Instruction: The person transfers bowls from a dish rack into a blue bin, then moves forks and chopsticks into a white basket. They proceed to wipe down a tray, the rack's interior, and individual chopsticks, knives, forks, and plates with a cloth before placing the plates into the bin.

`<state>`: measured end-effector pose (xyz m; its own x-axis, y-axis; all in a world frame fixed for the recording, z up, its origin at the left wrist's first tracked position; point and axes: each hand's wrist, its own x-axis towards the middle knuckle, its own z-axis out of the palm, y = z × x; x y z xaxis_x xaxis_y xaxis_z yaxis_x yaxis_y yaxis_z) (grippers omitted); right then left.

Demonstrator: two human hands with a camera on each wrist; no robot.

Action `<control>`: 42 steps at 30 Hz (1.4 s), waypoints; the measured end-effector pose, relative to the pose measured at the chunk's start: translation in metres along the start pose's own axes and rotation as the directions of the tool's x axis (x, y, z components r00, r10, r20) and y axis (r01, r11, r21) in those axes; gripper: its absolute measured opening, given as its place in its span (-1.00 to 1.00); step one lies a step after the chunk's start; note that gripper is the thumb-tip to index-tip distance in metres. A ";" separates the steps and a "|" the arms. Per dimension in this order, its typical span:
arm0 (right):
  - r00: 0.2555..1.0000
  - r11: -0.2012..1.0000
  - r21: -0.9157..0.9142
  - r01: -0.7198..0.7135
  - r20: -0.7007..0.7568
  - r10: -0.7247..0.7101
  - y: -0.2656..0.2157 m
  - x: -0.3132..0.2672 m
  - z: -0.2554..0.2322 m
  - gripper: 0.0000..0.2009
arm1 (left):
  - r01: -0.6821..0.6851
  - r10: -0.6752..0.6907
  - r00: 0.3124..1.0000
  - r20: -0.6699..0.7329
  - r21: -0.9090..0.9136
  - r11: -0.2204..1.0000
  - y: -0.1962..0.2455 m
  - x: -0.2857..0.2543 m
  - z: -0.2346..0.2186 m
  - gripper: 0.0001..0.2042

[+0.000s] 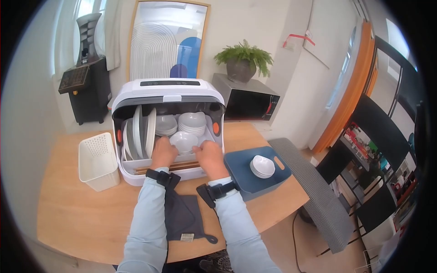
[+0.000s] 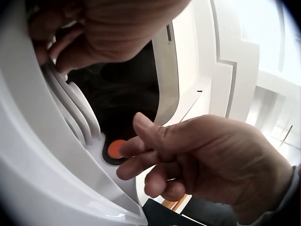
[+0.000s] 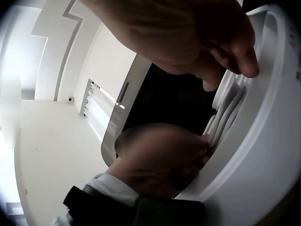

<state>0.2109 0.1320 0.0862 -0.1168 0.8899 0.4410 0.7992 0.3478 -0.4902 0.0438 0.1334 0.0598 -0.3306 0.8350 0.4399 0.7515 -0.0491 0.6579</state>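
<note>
A white dish dryer (image 1: 168, 84) stands with its front open. Inside it, a stack of white bowls (image 1: 184, 142) sits at the front between my hands. My left hand (image 1: 165, 152) grips the stack's left side, fingers curled at the rims; the left hand (image 3: 160, 153) shows this from the side in the right wrist view. My right hand (image 1: 210, 158) is at the right side of the bowls. Its fingers are loosely bent and hold nothing, as the right hand (image 2: 207, 157) shows in the left wrist view. More bowls (image 1: 191, 123) stand behind, with upright plates (image 1: 137, 132) at left.
Wooden chopsticks (image 1: 184, 166) lie along the dryer's front. A white perforated basket (image 1: 98, 161) stands left of it. At right, a blue bin (image 1: 236, 170) has small white bowls (image 1: 262, 166) on it. A grey cloth (image 1: 185, 216) lies under my forearms. Behind stands a microwave (image 1: 248, 102).
</note>
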 end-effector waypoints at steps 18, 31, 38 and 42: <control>0.987 0.984 0.087 -0.157 -0.006 0.158 0.014 0.027 0.036 -0.69 | 0.010 -0.011 1.000 -0.004 -0.102 0.995 0.005 -0.002 -0.004 -0.73; 0.981 0.991 0.134 -0.007 -0.190 0.033 -0.004 0.024 0.005 -0.82 | -0.024 0.023 0.999 -0.034 -0.036 0.999 -0.005 0.002 0.007 -0.76; 0.968 0.973 0.222 0.064 -0.249 -0.006 -0.008 0.022 -0.023 -0.87 | 0.040 -0.041 0.999 0.024 0.059 0.997 0.015 -0.006 -0.002 -0.68; 0.967 0.922 0.376 0.093 -0.255 0.006 -0.017 0.008 -0.047 -0.88 | 0.009 -0.009 1.000 -0.008 0.038 0.999 0.006 -0.006 0.002 -0.71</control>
<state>0.2237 0.1197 0.1336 0.0419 0.7873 0.6151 0.5046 0.5147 -0.6931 0.0519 0.1290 0.0599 -0.3418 0.8308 0.4393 0.7694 -0.0210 0.6384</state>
